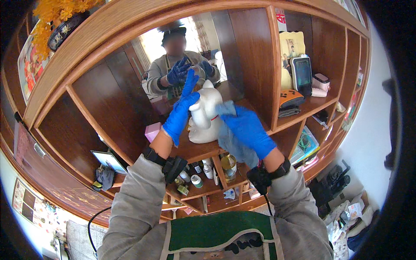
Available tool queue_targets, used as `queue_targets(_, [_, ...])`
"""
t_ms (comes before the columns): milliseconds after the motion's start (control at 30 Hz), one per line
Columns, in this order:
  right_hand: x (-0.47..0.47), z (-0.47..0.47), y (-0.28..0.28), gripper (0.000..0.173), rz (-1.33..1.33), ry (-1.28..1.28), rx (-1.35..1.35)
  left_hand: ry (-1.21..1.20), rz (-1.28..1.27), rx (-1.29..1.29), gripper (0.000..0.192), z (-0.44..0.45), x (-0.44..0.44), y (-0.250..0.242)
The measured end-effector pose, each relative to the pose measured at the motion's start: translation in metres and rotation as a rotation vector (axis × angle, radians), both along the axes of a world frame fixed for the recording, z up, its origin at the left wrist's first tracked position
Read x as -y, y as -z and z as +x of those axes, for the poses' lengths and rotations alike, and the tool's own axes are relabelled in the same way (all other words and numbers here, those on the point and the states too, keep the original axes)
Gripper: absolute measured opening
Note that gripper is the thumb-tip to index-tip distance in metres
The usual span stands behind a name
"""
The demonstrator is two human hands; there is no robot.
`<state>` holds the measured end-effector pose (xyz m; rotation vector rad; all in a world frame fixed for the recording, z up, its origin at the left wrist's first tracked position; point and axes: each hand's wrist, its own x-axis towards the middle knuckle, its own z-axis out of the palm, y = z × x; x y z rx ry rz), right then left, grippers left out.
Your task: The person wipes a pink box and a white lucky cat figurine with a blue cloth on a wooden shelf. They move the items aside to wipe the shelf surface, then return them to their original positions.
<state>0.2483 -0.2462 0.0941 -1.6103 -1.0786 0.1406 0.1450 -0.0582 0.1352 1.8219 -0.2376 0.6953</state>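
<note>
A white ceramic cat figurine (208,120) with a raised paw and a red collar stands on a shelf of the wooden cabinet (198,152), before a mirror (208,35). My left hand (182,109), in a blue glove, is against the raised paw on the figurine's left side; its fingers point up and its palm is partly hidden. My right hand (248,128), also gloved in blue, grips a grey-blue cloth (235,146) at the figurine's right side. Part of the cloth sticks out at the fingertips, close to the figurine, and the rest hangs below the hand.
A pink box (152,131) sits left of my left wrist. Bottles and a white jar (196,180) stand on the shelf below. To the right, a compartment holds a device with a screen (302,74) and an orange case (291,97). Orange flowers (61,14) are at upper left.
</note>
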Motion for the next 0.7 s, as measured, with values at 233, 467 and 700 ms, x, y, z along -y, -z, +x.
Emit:
queue_targets(233, [-0.040, 0.001, -0.047, 0.038, 0.045, 0.147, 0.417, 0.024, -0.039, 0.018, 0.072, 0.009, -0.007, 0.004])
queue_targets(467, [-0.065, -0.005, 0.007, 0.035, 0.358, 0.288, 0.546, -0.039, -0.107, 0.054, 0.063, 0.014, -0.006, 0.010])
queue_targets(700, [-0.053, -0.044, 0.079, 0.034, 0.088, 0.278, 0.628, 0.126, -0.173, -0.121, 0.057, 0.007, -0.008, 0.005])
